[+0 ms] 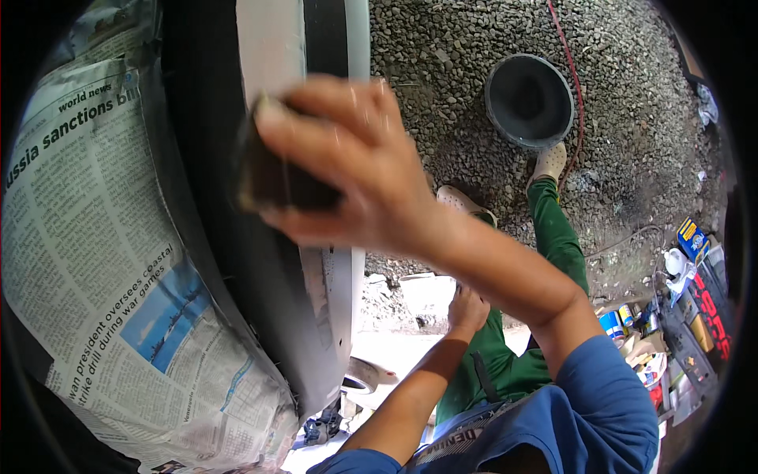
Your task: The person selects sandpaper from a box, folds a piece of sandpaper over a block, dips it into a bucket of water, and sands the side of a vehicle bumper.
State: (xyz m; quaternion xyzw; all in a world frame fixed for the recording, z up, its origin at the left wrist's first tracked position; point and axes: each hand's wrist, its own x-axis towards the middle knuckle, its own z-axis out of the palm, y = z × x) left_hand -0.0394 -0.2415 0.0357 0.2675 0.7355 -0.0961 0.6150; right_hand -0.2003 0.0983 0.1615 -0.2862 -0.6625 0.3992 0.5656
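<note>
My right hand (339, 158), blurred by motion, grips a dark block (288, 178) against or just over the long curved dark panel (205, 95) with its pale strip (268, 35). Newspaper sheets (95, 197) cover the surface left of that panel. My left hand (467, 308) is low beside my green-trousered leg, fingers curled; what they hold, if anything, I cannot make out.
A round black bucket (497, 99) sits on gravel (426, 63) beside my foot in a pale clog (549, 166), near a red hose (575, 63). Assorted cans (612, 325), tools and containers crowd the right edge.
</note>
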